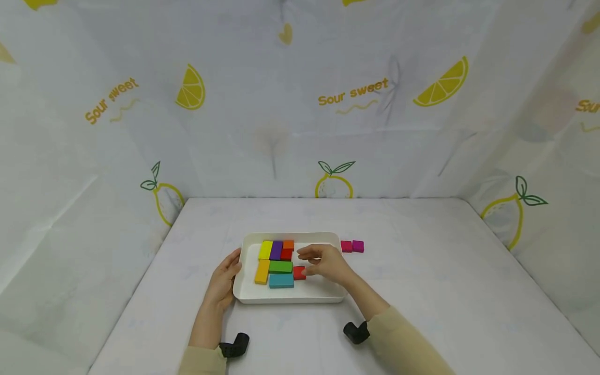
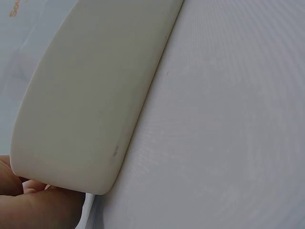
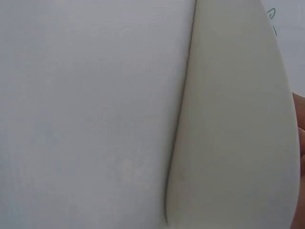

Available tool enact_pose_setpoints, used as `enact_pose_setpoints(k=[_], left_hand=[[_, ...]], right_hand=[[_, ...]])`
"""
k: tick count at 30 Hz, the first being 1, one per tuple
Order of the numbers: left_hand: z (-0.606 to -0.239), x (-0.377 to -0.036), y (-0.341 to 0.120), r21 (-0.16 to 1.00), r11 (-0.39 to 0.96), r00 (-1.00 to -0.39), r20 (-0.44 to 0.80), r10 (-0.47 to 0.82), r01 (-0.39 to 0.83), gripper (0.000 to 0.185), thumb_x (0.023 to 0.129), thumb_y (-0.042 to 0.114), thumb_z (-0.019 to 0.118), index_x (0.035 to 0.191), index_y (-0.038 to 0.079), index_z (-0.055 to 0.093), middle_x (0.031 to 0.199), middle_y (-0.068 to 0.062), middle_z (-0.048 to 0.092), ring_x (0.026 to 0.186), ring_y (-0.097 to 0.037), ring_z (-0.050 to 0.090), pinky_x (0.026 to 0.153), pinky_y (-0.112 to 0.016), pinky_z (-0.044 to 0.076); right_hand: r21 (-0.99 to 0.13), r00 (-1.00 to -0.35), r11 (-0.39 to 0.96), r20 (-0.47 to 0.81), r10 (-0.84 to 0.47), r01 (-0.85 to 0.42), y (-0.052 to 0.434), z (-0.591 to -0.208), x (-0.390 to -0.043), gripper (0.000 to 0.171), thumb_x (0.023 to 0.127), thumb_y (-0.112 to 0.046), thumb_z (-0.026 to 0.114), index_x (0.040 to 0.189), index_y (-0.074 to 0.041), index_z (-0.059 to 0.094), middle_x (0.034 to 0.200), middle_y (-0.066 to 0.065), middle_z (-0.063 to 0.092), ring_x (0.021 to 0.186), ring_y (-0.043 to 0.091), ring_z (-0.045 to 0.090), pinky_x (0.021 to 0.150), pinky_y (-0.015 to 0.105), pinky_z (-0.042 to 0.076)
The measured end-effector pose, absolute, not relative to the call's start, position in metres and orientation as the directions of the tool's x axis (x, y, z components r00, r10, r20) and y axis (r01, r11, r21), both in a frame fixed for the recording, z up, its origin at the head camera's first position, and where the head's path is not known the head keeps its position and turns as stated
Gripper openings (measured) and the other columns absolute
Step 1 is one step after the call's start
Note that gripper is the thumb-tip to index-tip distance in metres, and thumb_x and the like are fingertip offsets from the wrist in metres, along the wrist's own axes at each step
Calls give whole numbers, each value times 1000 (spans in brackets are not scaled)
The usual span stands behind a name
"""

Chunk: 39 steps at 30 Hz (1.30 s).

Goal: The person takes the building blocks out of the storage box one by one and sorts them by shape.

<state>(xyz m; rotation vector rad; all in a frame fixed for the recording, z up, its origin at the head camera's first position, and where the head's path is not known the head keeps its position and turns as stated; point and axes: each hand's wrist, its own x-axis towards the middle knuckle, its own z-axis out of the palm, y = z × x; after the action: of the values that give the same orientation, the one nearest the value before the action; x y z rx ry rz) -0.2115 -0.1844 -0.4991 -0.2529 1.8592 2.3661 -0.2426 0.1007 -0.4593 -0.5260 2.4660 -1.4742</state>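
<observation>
A white tray (image 1: 319,300) lies on the table, with several coloured blocks grouped in its left and middle part. My left hand (image 1: 224,281) holds the tray's left side, thumb at the rim; in the left wrist view its fingers (image 2: 43,210) show at the tray's end. Inside the tray, my right hand (image 1: 328,263) has its thumb at a red block (image 1: 298,273), while its other fingers reach apart from it, near a darker red block (image 1: 286,254). Beside the red block lie a green block (image 1: 280,267) and a blue block (image 1: 281,281).
Yellow (image 1: 265,250), purple (image 1: 276,250), orange (image 1: 288,245) and amber (image 1: 262,272) blocks also lie in the tray. Just outside its right edge, a pink block (image 1: 346,246) and a magenta block (image 1: 358,246) sit on the white tablecloth (image 1: 445,281). A lemon-printed curtain hangs behind.
</observation>
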Motion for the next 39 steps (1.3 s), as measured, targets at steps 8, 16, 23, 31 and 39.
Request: enact_pose_setpoints(k=[8, 16, 23, 31, 39], left_hand=[[-500, -210, -185, 960, -200, -980, -200, 3, -197, 53, 106, 8, 38, 157, 8, 24, 166, -12, 20, 154, -26, 22, 110, -15, 40], [-500, -211, -185, 958, -203, -979, -204, 9, -202, 53, 106, 8, 37, 157, 8, 23, 166, -11, 19, 154, -26, 21, 122, -33, 29], [-500, -211, -184, 956, -212, -978, -207, 11, -204, 53, 106, 8, 36, 157, 7, 23, 166, -12, 19, 154, -27, 21, 124, -41, 23], [-497, -211, -184, 952, -232, -979, -206, 9, -202, 53, 106, 6, 37, 157, 6, 23, 166, -14, 19, 153, -28, 21, 126, -43, 21], [-497, -210, -184, 955, -219, -979, -203, 5, -199, 54, 105, 5, 37, 157, 6, 22, 166, -14, 19, 153, -28, 21, 126, -43, 22]], right_hand=[[-855, -921, 491, -45, -387, -164, 91, -470, -241, 42, 75, -4, 83, 116, -7, 72, 109, 9, 75, 102, 21, 68, 92, 34, 59], [-861, -922, 483, -42, -384, -162, 90, -474, -239, 42, 75, 3, 79, 115, -7, 72, 111, 10, 75, 100, 21, 69, 92, 36, 59], [-856, -921, 484, -26, -389, -180, 90, -477, -240, 39, 77, 4, 78, 114, -8, 72, 111, 10, 75, 100, 21, 69, 91, 36, 59], [-856, -923, 488, -33, -384, -173, 91, -478, -239, 39, 78, 6, 75, 115, -7, 73, 115, 10, 74, 100, 20, 67, 93, 38, 58], [-853, -920, 484, -12, -391, -195, 89, -476, -235, 40, 77, 7, 75, 115, -5, 72, 115, 12, 74, 101, 23, 68, 93, 38, 59]])
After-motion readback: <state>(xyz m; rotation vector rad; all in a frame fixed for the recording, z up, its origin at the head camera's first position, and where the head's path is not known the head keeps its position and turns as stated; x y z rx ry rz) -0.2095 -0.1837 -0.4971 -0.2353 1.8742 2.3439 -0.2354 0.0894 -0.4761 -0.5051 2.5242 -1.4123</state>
